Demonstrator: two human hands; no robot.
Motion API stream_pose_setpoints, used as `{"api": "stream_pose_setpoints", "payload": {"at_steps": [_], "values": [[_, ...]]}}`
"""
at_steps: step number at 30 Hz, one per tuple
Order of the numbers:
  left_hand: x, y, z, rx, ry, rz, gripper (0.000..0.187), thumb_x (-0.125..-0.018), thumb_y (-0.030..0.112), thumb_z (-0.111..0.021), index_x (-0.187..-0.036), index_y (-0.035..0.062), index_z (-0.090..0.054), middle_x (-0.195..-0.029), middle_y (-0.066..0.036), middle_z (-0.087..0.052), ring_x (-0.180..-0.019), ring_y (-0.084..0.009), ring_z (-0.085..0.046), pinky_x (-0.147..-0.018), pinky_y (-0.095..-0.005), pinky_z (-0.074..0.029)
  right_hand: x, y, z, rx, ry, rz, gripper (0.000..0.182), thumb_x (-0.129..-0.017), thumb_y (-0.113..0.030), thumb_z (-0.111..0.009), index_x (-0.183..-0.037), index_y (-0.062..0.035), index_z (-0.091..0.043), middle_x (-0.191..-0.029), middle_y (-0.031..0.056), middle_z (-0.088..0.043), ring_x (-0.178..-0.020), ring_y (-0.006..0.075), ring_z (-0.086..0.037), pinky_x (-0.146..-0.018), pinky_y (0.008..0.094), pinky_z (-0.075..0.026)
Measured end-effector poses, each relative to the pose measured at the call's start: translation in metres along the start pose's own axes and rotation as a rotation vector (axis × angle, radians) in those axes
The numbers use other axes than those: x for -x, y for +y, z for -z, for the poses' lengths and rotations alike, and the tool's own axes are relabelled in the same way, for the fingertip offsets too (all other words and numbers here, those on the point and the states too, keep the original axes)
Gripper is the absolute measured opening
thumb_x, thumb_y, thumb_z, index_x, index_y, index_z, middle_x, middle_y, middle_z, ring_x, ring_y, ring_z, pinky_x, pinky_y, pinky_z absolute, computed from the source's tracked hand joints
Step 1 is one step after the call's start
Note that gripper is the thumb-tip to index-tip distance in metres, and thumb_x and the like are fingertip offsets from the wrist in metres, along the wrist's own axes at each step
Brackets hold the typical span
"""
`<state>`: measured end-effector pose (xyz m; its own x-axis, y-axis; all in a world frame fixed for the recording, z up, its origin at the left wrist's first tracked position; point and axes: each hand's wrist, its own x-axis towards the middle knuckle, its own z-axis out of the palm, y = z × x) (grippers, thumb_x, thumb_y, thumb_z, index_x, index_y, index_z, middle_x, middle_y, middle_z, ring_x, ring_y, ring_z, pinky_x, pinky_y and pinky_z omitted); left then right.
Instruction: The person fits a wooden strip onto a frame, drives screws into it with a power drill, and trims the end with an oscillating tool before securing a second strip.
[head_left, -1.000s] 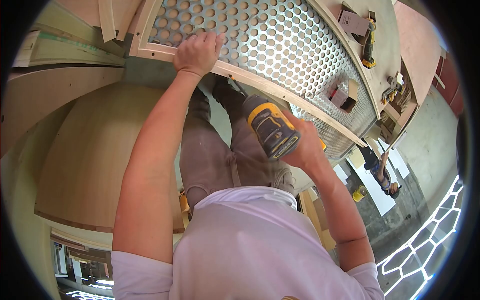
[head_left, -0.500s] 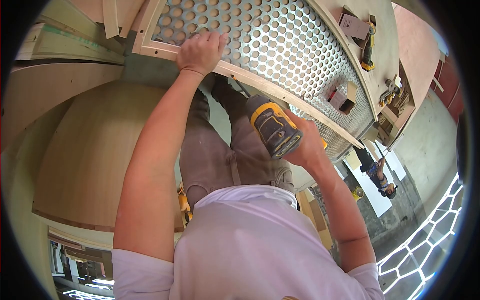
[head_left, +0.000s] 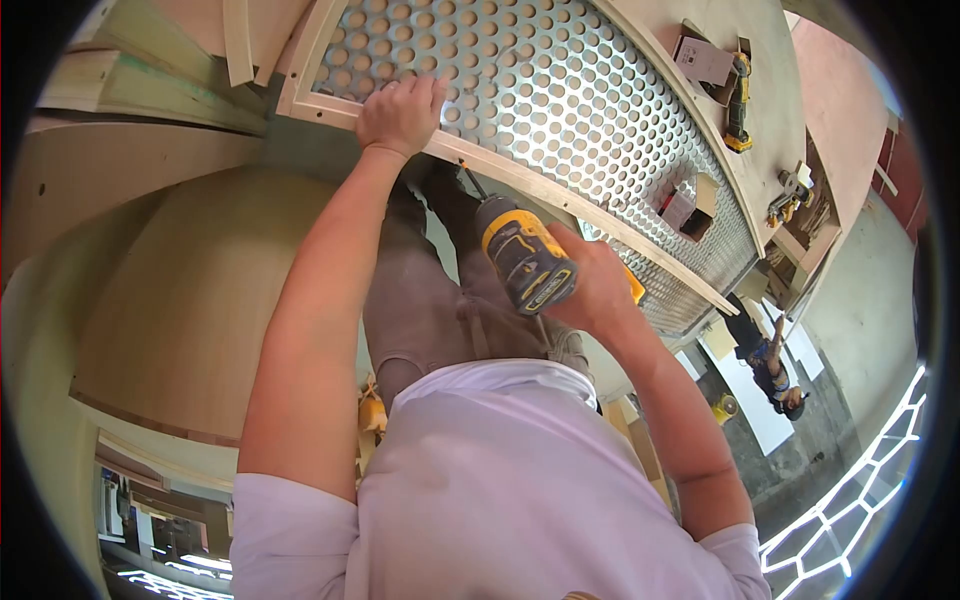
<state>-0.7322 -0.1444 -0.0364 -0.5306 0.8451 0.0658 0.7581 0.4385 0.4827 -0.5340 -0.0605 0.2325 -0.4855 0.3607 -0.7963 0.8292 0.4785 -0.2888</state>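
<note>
My right hand (head_left: 592,278) is wrapped round the grip of a yellow and black power drill (head_left: 525,255). The drill's long bit points up and left, its tip at or close to the edge of the wooden strip (head_left: 570,192). This strip borders a perforated metal sheet (head_left: 540,85) with round holes. My left hand (head_left: 402,112) lies over the strip and the sheet's near edge, left of the bit, its fingers bent on the metal. Whether it grips the strip underneath is hidden.
An open small box (head_left: 690,205) stands on the metal sheet. Beyond it are another box (head_left: 703,62), a yellow tool (head_left: 738,100) and a further tool (head_left: 790,192). Curved wooden panels (head_left: 200,300) are at the left. Another person (head_left: 770,365) is at the far right.
The drill and my right hand have moved slightly left, and the bit's tip is now nearer the wooden strip. My left hand stays at the strip. The view has shifted a little.
</note>
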Motion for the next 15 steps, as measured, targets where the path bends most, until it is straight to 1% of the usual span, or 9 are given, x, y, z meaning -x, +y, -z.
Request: {"api": "stream_pose_setpoints", "payload": {"at_steps": [4, 7, 9, 10, 11, 12, 14, 15], "values": [[-0.002, 0.004, 0.003, -0.010, -0.014, 0.005, 0.032, -0.102, 0.037, -0.057, -0.082, 0.0133, -0.066, -0.075, -0.008, -0.069, -0.067, -0.0315, -0.069, -0.061, -0.0479, -0.054, -0.002, 0.003, 0.002, -0.017, -0.049, -0.016, 0.050, -0.069, -0.034, -0.085, -0.108, -0.0123, -0.063, -0.084, 0.0161, -0.074, -0.083, 0.0391, -0.072, -0.075, 0.0498, -0.057], [-0.008, 0.010, 0.019, 0.063, -0.168, 0.100, 0.035, -0.103, 0.038, -0.055, -0.087, 0.0105, -0.068, -0.083, -0.011, -0.070, -0.082, -0.0338, -0.070, -0.071, -0.0484, -0.054, -0.002, 0.010, 0.004, 0.002, -0.062, 0.005, 0.052, -0.069, -0.034, -0.084, -0.112, -0.0125, -0.062, -0.085, 0.0158, -0.074, -0.083, 0.0389, -0.072, -0.076, 0.0505, -0.057], [-0.007, 0.012, 0.021, 0.164, -0.067, 0.081, 0.038, -0.104, 0.040, -0.054, -0.091, 0.0076, -0.070, -0.090, -0.014, -0.070, -0.092, -0.0348, -0.067, -0.079, -0.0467, -0.052, 0.000, 0.010, 0.004, 0.014, -0.069, -0.008, 0.053, -0.070, -0.035, -0.084, -0.112, -0.0123, -0.062, -0.086, 0.0152, -0.074, -0.084, 0.0389, -0.072, -0.076, 0.0509, -0.057], [-0.010, 0.020, 0.034, 0.216, -0.023, 0.073, 0.040, -0.105, 0.040, -0.053, -0.093, 0.0062, -0.070, -0.093, -0.015, -0.069, -0.097, -0.0353, -0.066, -0.083, -0.0458, -0.051, 0.001, 0.008, 0.003, 0.019, -0.088, -0.024, 0.053, -0.070, -0.035, -0.083, -0.112, -0.0120, -0.061, -0.086, 0.0147, -0.074, -0.084, 0.0389, -0.072, -0.077, 0.0511, -0.057], [-0.004, 0.036, 0.046, 0.379, 0.013, 0.176, 0.040, -0.105, 0.039, -0.053, -0.094, 0.0046, -0.070, -0.094, -0.015, -0.069, -0.096, -0.0345, -0.064, -0.085, -0.0446, -0.050, 0.000, 0.007, 0.003, 0.025, -0.110, -0.038, 0.053, -0.070, -0.035, -0.083, -0.112, -0.0117, -0.061, -0.087, 0.0143, -0.074, -0.085, 0.0388, -0.072, -0.077, 0.0513, -0.058], [0.004, 0.068, 0.074, 0.543, 0.040, 0.280, 0.040, -0.106, 0.037, -0.052, -0.096, 0.0030, -0.069, -0.095, -0.015, -0.069, -0.095, -0.0336, -0.063, -0.087, -0.0434, -0.049, 0.001, 0.006, 0.002, 0.013, -0.108, -0.036, 0.053, -0.071, -0.036, -0.083, -0.112, -0.0115, -0.060, -0.087, 0.0139, -0.074, -0.085, 0.0387, -0.072, -0.077, 0.0511, -0.058], [0.017, 0.121, 0.133, 0.879, -0.242, 0.712, 0.043, -0.105, 0.041, -0.056, -0.109, -0.0011, -0.064, -0.101, -0.013, -0.066, -0.098, -0.0262, -0.063, -0.091, -0.0405, -0.048, 0.004, 0.004, 0.001, -0.012, -0.102, -0.043, 0.053, -0.072, -0.036, -0.083, -0.111, -0.0111, -0.059, -0.088, 0.0131, -0.074, -0.086, 0.0384, -0.073, -0.077, 0.0508, -0.058], [0.033, 0.141, 0.150, 1.051, -0.354, 0.956, 0.051, -0.102, 0.044, -0.060, -0.119, -0.0033, -0.057, -0.108, -0.013, -0.063, -0.100, -0.0239, -0.062, -0.092, -0.0387, -0.049, 0.007, 0.003, -0.003, -0.013, -0.086, -0.029, 0.053, -0.072, -0.036, -0.083, -0.111, -0.0111, -0.058, -0.089, 0.0133, -0.074, -0.087, 0.0381, -0.073, -0.077, 0.0504, -0.058]]}}
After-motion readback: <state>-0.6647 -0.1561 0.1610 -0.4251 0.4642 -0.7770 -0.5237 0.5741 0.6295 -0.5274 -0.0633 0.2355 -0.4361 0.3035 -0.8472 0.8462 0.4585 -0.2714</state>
